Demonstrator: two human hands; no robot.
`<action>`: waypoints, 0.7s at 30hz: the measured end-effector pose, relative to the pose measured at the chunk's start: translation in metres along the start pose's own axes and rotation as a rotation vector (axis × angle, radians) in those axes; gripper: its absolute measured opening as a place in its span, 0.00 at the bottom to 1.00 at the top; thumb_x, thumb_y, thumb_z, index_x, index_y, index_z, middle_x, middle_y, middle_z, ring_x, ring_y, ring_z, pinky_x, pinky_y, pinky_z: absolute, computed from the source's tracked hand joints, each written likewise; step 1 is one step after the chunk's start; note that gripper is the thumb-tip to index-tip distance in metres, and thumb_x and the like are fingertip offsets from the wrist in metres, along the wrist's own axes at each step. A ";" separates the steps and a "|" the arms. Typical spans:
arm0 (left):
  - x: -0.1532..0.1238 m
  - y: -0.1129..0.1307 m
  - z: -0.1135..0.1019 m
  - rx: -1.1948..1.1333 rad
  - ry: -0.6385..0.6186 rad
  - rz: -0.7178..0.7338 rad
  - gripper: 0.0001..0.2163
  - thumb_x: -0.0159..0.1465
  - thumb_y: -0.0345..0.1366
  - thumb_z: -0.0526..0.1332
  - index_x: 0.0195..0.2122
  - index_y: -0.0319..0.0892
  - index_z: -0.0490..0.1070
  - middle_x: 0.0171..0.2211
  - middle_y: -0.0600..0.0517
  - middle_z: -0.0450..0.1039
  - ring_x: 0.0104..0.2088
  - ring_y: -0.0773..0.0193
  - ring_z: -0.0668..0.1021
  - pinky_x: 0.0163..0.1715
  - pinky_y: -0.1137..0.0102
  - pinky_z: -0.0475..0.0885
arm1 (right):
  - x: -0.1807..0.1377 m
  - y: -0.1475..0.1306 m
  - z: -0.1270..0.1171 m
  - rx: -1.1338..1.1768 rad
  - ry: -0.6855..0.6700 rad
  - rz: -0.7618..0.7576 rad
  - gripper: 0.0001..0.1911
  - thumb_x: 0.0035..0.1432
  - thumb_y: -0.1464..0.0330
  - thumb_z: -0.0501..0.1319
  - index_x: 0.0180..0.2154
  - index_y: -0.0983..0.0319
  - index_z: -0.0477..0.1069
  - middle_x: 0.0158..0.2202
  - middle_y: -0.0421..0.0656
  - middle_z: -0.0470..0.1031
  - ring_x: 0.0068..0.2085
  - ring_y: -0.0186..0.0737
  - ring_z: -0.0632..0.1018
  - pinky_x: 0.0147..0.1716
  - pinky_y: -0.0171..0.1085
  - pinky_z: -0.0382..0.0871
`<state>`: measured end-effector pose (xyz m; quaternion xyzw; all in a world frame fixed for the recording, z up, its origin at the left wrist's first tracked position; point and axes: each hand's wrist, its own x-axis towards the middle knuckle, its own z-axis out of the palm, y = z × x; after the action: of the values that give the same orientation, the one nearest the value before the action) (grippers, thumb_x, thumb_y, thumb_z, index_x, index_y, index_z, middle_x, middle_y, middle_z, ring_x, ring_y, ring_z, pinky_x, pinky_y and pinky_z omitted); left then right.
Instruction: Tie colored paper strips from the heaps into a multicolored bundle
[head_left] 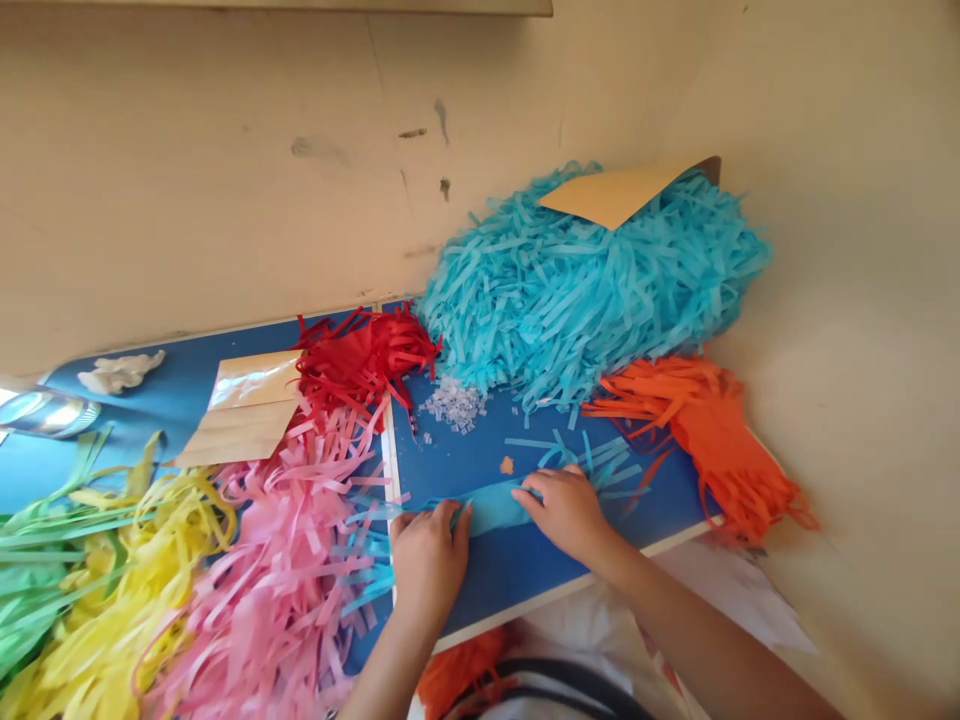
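A light blue fringed tissue paper strip [491,507] lies across the blue tabletop in front of me, its cut fringes spreading out at both ends. My left hand [426,560] is closed on the left part of the strip, thumb and fingers bent over it. At the right part, my right hand [564,508] grips it with thumb and fingertips together. Between the two hands the paper runs flat and uncut. Just behind it sits a small orange scrap [507,465]. What lies under my fingers is hidden.
A big turquoise fringe heap [592,290] stands at the back under a tan sheet [611,195]. Orange fringe [720,440] lies right; red [360,360], pink [277,580], yellow [142,570] and green fringe [37,570] lie left. Small clear bits [456,403] are piled mid-table. A wall [225,200] rises behind.
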<state>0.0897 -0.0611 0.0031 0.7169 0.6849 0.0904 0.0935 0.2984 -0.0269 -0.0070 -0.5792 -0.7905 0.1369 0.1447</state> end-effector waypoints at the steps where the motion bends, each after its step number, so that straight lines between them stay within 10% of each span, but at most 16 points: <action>1: 0.002 0.002 -0.001 0.018 -0.007 -0.012 0.19 0.70 0.44 0.49 0.37 0.42 0.77 0.24 0.48 0.79 0.28 0.56 0.80 0.41 0.60 0.64 | 0.001 0.000 0.003 -0.014 0.011 0.004 0.11 0.63 0.64 0.63 0.28 0.59 0.72 0.28 0.38 0.79 0.32 0.38 0.78 0.37 0.39 0.58; 21: 0.010 -0.002 -0.003 0.090 -0.158 -0.012 0.16 0.69 0.43 0.51 0.34 0.43 0.77 0.22 0.48 0.78 0.28 0.55 0.79 0.40 0.61 0.65 | 0.008 0.005 0.006 0.007 0.001 0.044 0.12 0.59 0.59 0.67 0.26 0.58 0.73 0.28 0.37 0.81 0.30 0.38 0.79 0.35 0.39 0.58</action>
<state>0.0875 -0.0512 0.0055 0.7210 0.6832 0.0018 0.1155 0.2984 -0.0185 -0.0140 -0.5962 -0.7769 0.1426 0.1441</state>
